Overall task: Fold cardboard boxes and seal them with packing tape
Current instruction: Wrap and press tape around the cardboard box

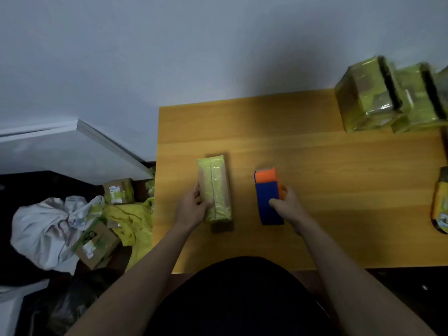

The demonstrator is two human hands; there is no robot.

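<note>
On a smooth, honey-coloured wooden table (315,166) set against a pale grey wall (194,44), a person works with both bare forearms stretched forward. At the far right corner of the tabletop stands a pile of blocky parcels (388,100), wrapped in glossy yellow-green tape that crinkles and catches the light, with dark bands running over their tops. Off the table's left edge, on the dark floor, a crumpled white plastic sack (46,226) slumps beside yellow bags (128,214) and two brown cardboard cartons (97,246) bearing labels.

Near the middle of the table lies the long rectangular cardboard box (214,187), its upper face covered in shiny yellow-green tape with a seam down its length and bare brown card showing at the near end. The left hand (194,207) grips its left side, thumb curled over the taped top. Just beside it, apart, sits a tape dispenser (268,197), a matte blue rectangular body with an orange block at its far end; the right hand (288,207) clasps it from the right, thumb pressed on the blue face. At the right edge a yellow and black object (440,204) is partly cut off.
</note>
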